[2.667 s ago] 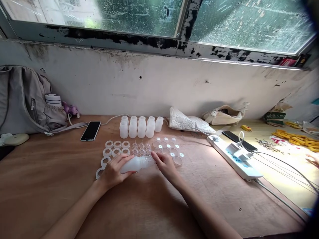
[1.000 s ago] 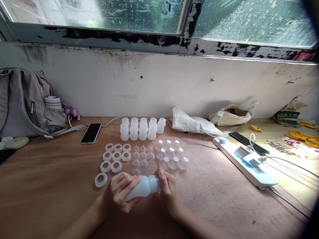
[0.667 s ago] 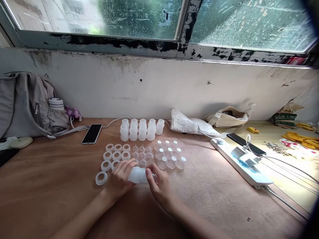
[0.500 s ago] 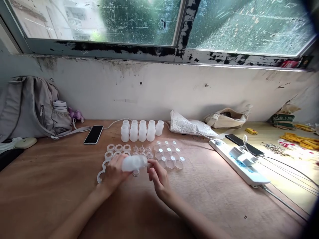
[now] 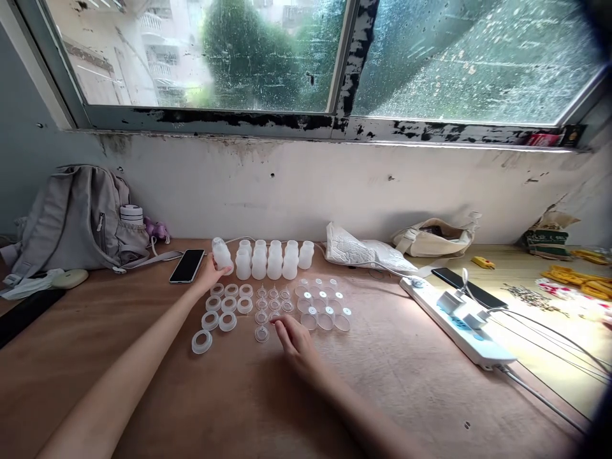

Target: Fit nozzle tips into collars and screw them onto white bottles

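My left hand (image 5: pixel 208 275) is closed round a frosted white plastic bottle (image 5: pixel 221 254), which leans a little at the left end of the bottle group. Several matching bottles (image 5: pixel 274 262) stand upright in rows just to its right. My right hand (image 5: pixel 295 342) lies low over the table with loosely bent fingers, its index fingertip beside the small clear nipple-shaped pieces (image 5: pixel 261 317); I see nothing held in it. White screw rings (image 5: pixel 228 321) lie in rows on the left. Clear round caps (image 5: pixel 326 318) with pale dots are set out on the right.
A phone (image 5: pixel 187 266) and a grey backpack (image 5: pixel 79 217) are at the left. Behind the caps lie a white padded pouch (image 5: pixel 368 248) and a beige bag (image 5: pixel 433 239). A power strip (image 5: pixel 459 325) with chargers and cables runs along the right, near a dark phone (image 5: pixel 468 287).
My left hand has carried the bottle from in front of me to the back left, beside the other bottles. My right hand has come away from the bottle and dropped slightly lower. The view has tilted up.
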`<action>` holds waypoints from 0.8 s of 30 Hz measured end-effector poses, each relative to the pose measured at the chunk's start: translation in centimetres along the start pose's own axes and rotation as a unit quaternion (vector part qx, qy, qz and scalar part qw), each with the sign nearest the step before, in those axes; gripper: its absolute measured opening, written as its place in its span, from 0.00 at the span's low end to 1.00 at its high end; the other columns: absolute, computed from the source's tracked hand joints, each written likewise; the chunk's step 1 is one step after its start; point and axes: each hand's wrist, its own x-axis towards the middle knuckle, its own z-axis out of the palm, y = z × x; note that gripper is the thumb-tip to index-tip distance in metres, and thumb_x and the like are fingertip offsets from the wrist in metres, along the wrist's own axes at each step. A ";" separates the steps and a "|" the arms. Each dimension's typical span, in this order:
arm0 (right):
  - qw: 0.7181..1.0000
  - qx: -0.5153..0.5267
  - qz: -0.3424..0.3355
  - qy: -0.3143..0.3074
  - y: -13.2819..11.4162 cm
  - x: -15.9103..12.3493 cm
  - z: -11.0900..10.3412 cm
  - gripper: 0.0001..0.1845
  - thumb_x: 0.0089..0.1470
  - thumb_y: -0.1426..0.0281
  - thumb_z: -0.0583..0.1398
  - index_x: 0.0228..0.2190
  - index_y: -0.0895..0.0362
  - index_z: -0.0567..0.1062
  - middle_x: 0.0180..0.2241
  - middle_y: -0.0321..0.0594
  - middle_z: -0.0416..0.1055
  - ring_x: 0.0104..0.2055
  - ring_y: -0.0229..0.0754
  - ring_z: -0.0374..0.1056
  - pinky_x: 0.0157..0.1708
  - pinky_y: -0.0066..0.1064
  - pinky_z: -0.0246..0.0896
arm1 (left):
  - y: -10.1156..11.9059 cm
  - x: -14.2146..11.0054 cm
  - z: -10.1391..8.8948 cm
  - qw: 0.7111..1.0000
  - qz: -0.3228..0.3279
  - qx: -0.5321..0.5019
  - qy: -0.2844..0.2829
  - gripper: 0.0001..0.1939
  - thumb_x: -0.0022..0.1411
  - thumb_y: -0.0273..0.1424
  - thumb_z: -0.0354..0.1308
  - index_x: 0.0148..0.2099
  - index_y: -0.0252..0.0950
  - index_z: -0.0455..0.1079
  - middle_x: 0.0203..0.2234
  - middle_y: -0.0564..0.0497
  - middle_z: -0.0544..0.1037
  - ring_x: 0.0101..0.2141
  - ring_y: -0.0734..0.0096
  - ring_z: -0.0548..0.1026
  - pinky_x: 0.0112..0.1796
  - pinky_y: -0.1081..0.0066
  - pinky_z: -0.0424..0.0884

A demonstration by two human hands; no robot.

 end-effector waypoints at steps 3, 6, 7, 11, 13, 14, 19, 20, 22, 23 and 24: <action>0.999 -0.020 -0.008 -0.027 0.4 -0.2 0.4 0.12 0.58 0.68 0.46 0.34 0.56 0.68 0.31 0.39 0.68 0.34 0.38 0.64 0.35 0.27 0.58 | -1.4 1.2 0.0 0.999 -0.005 0.041 -0.027 0.27 0.38 0.36 0.64 0.41 0.33 0.61 0.37 0.43 0.74 0.38 0.54 0.73 0.39 0.60 0.68; 0.999 -0.037 -0.009 -0.033 0.9 -0.2 0.7 0.12 0.58 0.68 0.46 0.33 0.56 0.67 0.31 0.39 0.68 0.33 0.38 0.64 0.34 0.27 0.58 | -2.5 1.7 0.1 0.997 -0.002 0.066 -0.042 0.28 0.36 0.36 0.64 0.42 0.33 0.61 0.36 0.43 0.74 0.37 0.54 0.74 0.38 0.60 0.68; 0.999 -0.041 -0.009 -0.032 1.1 -0.2 0.8 0.12 0.58 0.68 0.46 0.33 0.56 0.67 0.31 0.39 0.68 0.33 0.38 0.64 0.34 0.27 0.58 | -2.7 1.8 0.1 0.996 0.000 0.072 -0.044 0.29 0.36 0.36 0.64 0.42 0.33 0.61 0.37 0.42 0.74 0.37 0.54 0.74 0.38 0.60 0.68; 0.998 -0.059 -0.009 -0.032 1.6 -0.1 1.0 0.11 0.58 0.68 0.47 0.32 0.56 0.68 0.29 0.38 0.68 0.31 0.37 0.64 0.32 0.26 0.57 | -2.9 1.6 0.4 0.996 0.013 0.083 -0.042 0.28 0.37 0.37 0.64 0.42 0.33 0.61 0.36 0.43 0.74 0.38 0.53 0.73 0.38 0.61 0.68; 0.997 -0.066 -0.009 -0.035 1.7 -0.1 1.1 0.11 0.58 0.68 0.47 0.32 0.56 0.67 0.29 0.38 0.68 0.30 0.37 0.64 0.32 0.26 0.57 | -2.8 1.3 0.6 0.996 0.017 0.081 -0.037 0.28 0.38 0.37 0.64 0.42 0.32 0.61 0.36 0.43 0.74 0.37 0.53 0.73 0.38 0.61 0.68; 0.997 -0.068 -0.010 -0.035 1.7 -0.1 1.1 0.11 0.58 0.68 0.47 0.32 0.56 0.67 0.29 0.38 0.68 0.30 0.37 0.63 0.32 0.26 0.57 | -2.7 1.2 0.7 0.996 0.020 0.079 -0.033 0.28 0.39 0.37 0.63 0.42 0.31 0.60 0.36 0.42 0.73 0.38 0.54 0.73 0.38 0.61 0.68; 0.997 -0.067 -0.017 -0.025 2.0 0.0 1.2 0.10 0.57 0.69 0.47 0.32 0.56 0.68 0.29 0.39 0.68 0.29 0.37 0.63 0.30 0.26 0.57 | -1.9 0.1 0.5 0.998 0.030 0.055 0.019 0.32 0.42 0.36 0.62 0.49 0.31 0.56 0.44 0.39 0.68 0.43 0.57 0.70 0.41 0.61 0.66; 0.997 -0.067 -0.018 -0.023 2.1 0.0 1.2 0.10 0.57 0.69 0.48 0.32 0.57 0.68 0.29 0.39 0.68 0.29 0.37 0.63 0.30 0.26 0.57 | -1.7 -0.3 0.3 0.998 0.031 0.050 0.035 0.31 0.44 0.36 0.61 0.49 0.31 0.56 0.45 0.39 0.67 0.43 0.57 0.70 0.41 0.61 0.67; 0.997 -0.072 -0.019 -0.021 2.3 0.0 1.3 0.08 0.56 0.70 0.49 0.33 0.57 0.67 0.28 0.39 0.67 0.28 0.36 0.62 0.30 0.26 0.57 | -1.0 -1.4 -0.4 0.997 0.034 0.039 0.061 0.24 0.50 0.38 0.55 0.48 0.33 0.57 0.43 0.41 0.68 0.42 0.60 0.70 0.40 0.62 0.68; 0.997 -0.078 -0.019 -0.021 2.4 0.0 1.3 0.08 0.56 0.70 0.50 0.33 0.57 0.67 0.28 0.38 0.67 0.28 0.36 0.62 0.30 0.26 0.57 | -0.6 -2.1 -0.9 0.996 0.037 0.034 0.067 0.21 0.53 0.38 0.51 0.47 0.33 0.58 0.41 0.42 0.69 0.41 0.62 0.70 0.39 0.63 0.68; 0.996 -0.084 -0.018 -0.021 2.5 0.0 1.4 0.07 0.55 0.70 0.50 0.33 0.57 0.67 0.27 0.38 0.67 0.27 0.36 0.62 0.29 0.26 0.57 | -0.1 -3.0 -1.5 0.997 0.043 0.031 0.064 0.18 0.55 0.39 0.48 0.45 0.33 0.59 0.39 0.43 0.71 0.40 0.64 0.71 0.38 0.64 0.68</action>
